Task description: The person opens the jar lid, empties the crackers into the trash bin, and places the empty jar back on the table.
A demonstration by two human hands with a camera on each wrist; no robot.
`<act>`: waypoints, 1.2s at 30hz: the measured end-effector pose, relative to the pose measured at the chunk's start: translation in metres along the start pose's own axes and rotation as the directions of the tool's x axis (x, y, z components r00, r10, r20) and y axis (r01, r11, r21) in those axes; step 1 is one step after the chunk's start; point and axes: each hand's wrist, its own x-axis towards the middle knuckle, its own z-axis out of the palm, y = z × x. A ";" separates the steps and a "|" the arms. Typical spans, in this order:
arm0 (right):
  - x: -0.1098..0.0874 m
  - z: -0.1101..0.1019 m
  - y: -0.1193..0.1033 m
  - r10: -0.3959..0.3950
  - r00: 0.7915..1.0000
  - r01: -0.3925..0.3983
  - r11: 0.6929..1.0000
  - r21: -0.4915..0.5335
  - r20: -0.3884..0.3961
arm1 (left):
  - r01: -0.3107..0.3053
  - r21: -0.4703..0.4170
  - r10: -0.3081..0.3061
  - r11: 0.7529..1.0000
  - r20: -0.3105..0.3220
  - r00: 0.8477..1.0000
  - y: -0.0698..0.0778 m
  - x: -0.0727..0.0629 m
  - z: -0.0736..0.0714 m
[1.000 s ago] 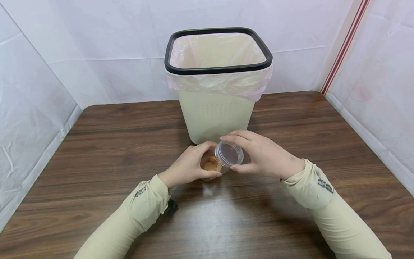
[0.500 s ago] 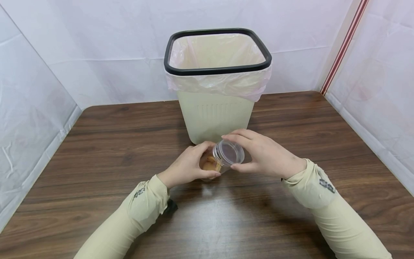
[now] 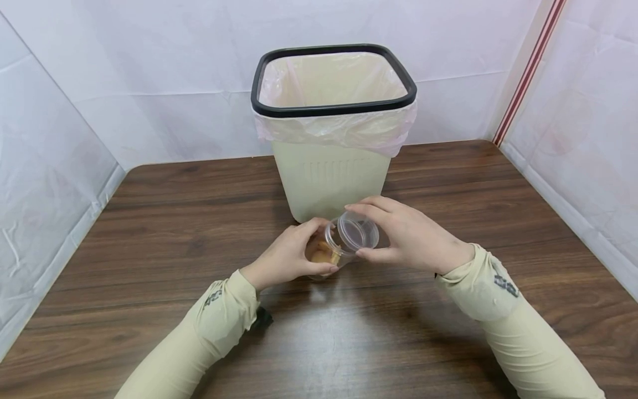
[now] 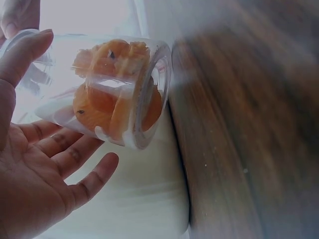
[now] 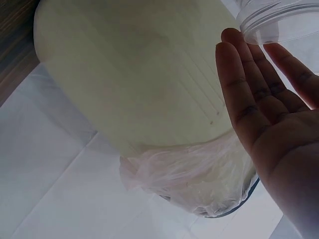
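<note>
My left hand (image 3: 284,257) holds a clear plastic jar (image 4: 163,74) upright on the table, thumb and fingers curved round its side. Inside the jar lie pieces of orange peel (image 4: 94,112), with small dark spots on them. Just right of the jar's mouth, my right hand (image 3: 411,235) pinches a clear lid (image 3: 363,231) at its edge between thumb and fingers. The lid stands tilted, raised off part of the rim, and overlaps the mouth in the head view. In the right wrist view, the lid (image 4: 17,42) edge also shows in the left wrist picture, beside the thumb.
A cream waste bin (image 3: 331,172) with a black rim ring (image 3: 334,111) and a pinkish liner bag (image 3: 389,133) stands right behind the jar. The dark wood table (image 3: 199,210) is bordered by white sheeting (image 3: 164,122) at the back and sides.
My right hand has moved slightly up and right with the lid, which has come away from the jar's rim and tilted. My left hand keeps its grip on the jar.
</note>
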 end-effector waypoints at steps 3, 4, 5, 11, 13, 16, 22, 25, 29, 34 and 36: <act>0.000 -0.001 0.001 0.000 1.000 0.000 1.000 -0.015 -0.014 | 0.001 -0.003 -0.001 1.000 0.004 1.000 0.000 0.000 -0.001; 0.000 -0.001 0.001 0.000 1.000 0.000 1.000 -0.020 -0.016 | 0.002 -0.004 -0.002 1.000 0.006 1.000 0.000 0.000 -0.001; -0.001 -0.001 0.002 0.000 1.000 -0.001 1.000 -0.023 -0.018 | 0.003 -0.006 -0.003 1.000 0.008 1.000 -0.001 0.000 -0.001; -0.001 -0.002 0.004 0.035 0.999 -0.035 0.999 -0.026 -0.001 | 0.017 -0.005 -0.016 1.000 0.023 1.000 -0.001 0.000 -0.003; -0.002 -0.003 0.005 0.049 0.999 -0.049 0.998 -0.028 0.005 | 0.024 -0.005 -0.024 1.000 0.031 0.999 -0.002 0.000 -0.003; -0.002 -0.003 0.005 0.067 0.998 -0.067 0.997 -0.035 0.007 | 0.039 -0.020 -0.038 0.999 0.042 0.998 -0.003 -0.001 -0.005; -0.002 -0.004 0.006 0.091 0.996 -0.091 0.995 -0.040 0.014 | 0.068 -0.045 -0.066 0.997 0.060 0.996 -0.005 -0.003 -0.007; -0.002 -0.005 0.006 0.097 0.995 -0.096 0.994 -0.044 0.018 | 0.080 -0.052 -0.077 0.995 0.067 0.995 -0.006 -0.003 -0.008; -0.002 -0.005 0.006 0.102 0.995 -0.101 0.994 -0.049 0.020 | 0.086 -0.058 -0.082 0.995 0.070 0.994 -0.006 -0.003 -0.010; -0.002 -0.005 0.006 0.108 0.994 -0.107 0.993 -0.051 0.025 | 0.086 -0.069 -0.081 0.994 0.074 0.994 -0.008 -0.003 -0.011; -0.002 -0.005 0.006 0.109 0.994 -0.108 0.993 -0.051 0.025 | 0.082 -0.075 -0.077 0.994 0.075 0.994 -0.008 -0.003 -0.012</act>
